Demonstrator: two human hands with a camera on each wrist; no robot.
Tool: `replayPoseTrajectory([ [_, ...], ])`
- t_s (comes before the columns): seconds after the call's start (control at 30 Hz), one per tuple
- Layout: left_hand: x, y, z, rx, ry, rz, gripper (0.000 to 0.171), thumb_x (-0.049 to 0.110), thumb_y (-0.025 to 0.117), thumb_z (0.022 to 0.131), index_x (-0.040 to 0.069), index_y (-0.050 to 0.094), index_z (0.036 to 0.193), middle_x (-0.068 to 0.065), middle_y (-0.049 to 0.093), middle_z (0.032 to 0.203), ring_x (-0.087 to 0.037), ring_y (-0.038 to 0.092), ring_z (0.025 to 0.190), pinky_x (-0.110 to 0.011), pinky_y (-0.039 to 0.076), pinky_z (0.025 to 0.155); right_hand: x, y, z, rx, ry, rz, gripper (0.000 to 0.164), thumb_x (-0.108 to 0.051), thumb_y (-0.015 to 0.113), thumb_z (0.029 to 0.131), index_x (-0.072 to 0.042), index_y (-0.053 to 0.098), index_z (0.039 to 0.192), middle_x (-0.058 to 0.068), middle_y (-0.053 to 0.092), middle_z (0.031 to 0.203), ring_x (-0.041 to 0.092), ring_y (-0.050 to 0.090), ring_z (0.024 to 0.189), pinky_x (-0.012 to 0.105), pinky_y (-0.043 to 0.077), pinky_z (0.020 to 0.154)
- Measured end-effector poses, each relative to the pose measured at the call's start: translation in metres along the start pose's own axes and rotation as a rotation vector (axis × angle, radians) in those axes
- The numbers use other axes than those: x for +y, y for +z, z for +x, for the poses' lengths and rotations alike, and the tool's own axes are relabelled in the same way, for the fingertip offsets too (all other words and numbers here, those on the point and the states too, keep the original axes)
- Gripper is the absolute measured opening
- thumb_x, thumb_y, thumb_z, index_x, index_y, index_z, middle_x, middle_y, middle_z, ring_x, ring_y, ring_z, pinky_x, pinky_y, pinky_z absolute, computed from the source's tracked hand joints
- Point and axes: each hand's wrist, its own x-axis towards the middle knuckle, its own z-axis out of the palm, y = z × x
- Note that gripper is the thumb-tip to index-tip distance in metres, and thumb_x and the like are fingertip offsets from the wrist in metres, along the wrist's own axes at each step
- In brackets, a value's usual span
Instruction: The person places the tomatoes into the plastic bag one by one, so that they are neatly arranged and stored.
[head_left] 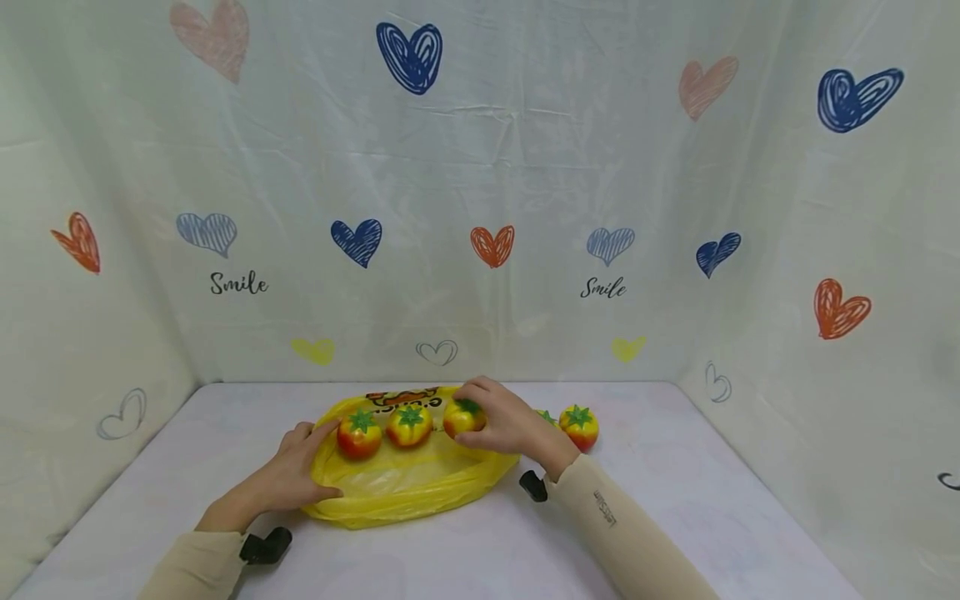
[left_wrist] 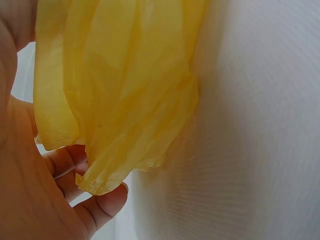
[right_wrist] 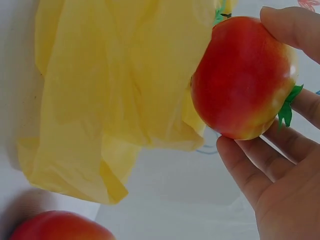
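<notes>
Yellow bag (head_left: pixel 397 507): thin film, mouth upward; on the surface (head_left: pixel 712 492), left of middle, its far rim close to the far edge; long axis left to right, roughly along that edge.
Left hand (head_left: pixel 288 475): at the bag's left end; half spread, fingers curved about the film, thumb over the near rim; how firm the hold, cannot tell.
Right hand (head_left: pixel 506 417): at the bag's right end; curled, thumb and fingertips about one fruit.
Held fruit (right_wrist: pixel 240 80): red and yellow; over the right part of the bag, toward the far rim; bag lies beneath and to the left of it; right hand nearer, left hand across the bag's length.
Fruit's axis: near round, no marked long axis; green leaf end up, tilted toward the palm; red base toward the bag.
Companions: left fruit (head_left: pixel 358 435) and middle fruit (head_left: pixel 409 427), within the bag's outline, leaves up; left hand's fingertips just beside the former.
Loose stock: outer fruit (head_left: pixel 581 430) on the surface, right of the bag, toward the far edge; half-hidden fruit (head_left: pixel 546 415) beside it, behind the right hand.
</notes>
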Motion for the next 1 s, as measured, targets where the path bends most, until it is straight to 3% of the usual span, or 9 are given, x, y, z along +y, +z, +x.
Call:
replayPoseTrajectory([
  [0.5,-0.001,0.002,0.0,-0.009,-0.013,0.001,0.099,0.035,0.086,0.064,0.001,0.037,0.142,-0.02,0.038,0.122,-0.037,0.037,0.11,-0.058,0.039,0.091,-0.005,0.008,0.02,-0.073,-0.034,-0.009,0.057,-0.038,0.073,0.082,-0.019,0.054,0.132,-0.002,0.047,0.134,0.016,0.049,0.116,0.035,0.041,0.101],
  [1.0,-0.002,0.002,0.001,-0.001,-0.019,0.011,0.099,0.035,0.086,0.063,0.0,0.037,0.142,-0.022,0.038,0.123,-0.037,0.037,0.11,-0.058,0.04,0.091,0.006,0.018,0.034,-0.129,0.019,-0.055,0.061,-0.038,0.073,0.081,-0.017,0.052,0.135,-0.001,0.046,0.135,0.016,0.047,0.118,0.036,0.039,0.102],
])
